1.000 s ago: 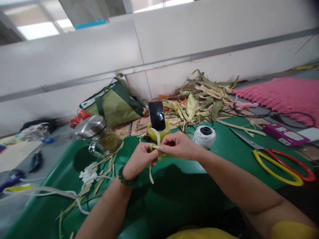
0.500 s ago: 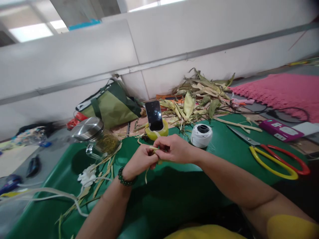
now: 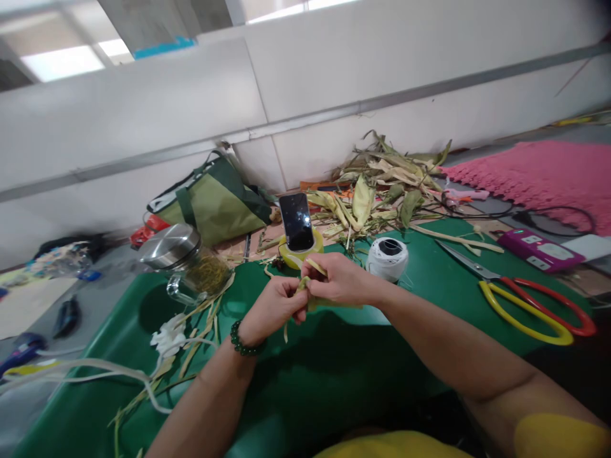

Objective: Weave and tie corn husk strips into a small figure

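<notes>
My two hands meet over the green mat (image 3: 334, 375), fingertips touching. My left hand (image 3: 277, 300), with a dark green bead bracelet at its wrist, pinches a pale corn husk strip (image 3: 304, 284); a thin end hangs below the fingers. Closed on the same husk is my right hand (image 3: 341, 280), and a pale piece pokes out above its fingers. More husk shows under the right palm. Right behind the hands stand a phone (image 3: 296, 222) and a yellow tape roll (image 3: 312, 249). A white spool of thread (image 3: 387, 259) sits beside my right wrist.
At right lie scissors (image 3: 520, 299) with red and yellow handles and a purple power strip (image 3: 541, 249). A husk pile (image 3: 382, 172) is at the back. On the left are a glass jar (image 3: 205, 270), a green bag (image 3: 219, 210), and white cables (image 3: 119, 372).
My right fingers have shifted on the husk, and a pale piece now sticks up above them. More husk shows below the right hand. Both hands stay together in nearly the same place.
</notes>
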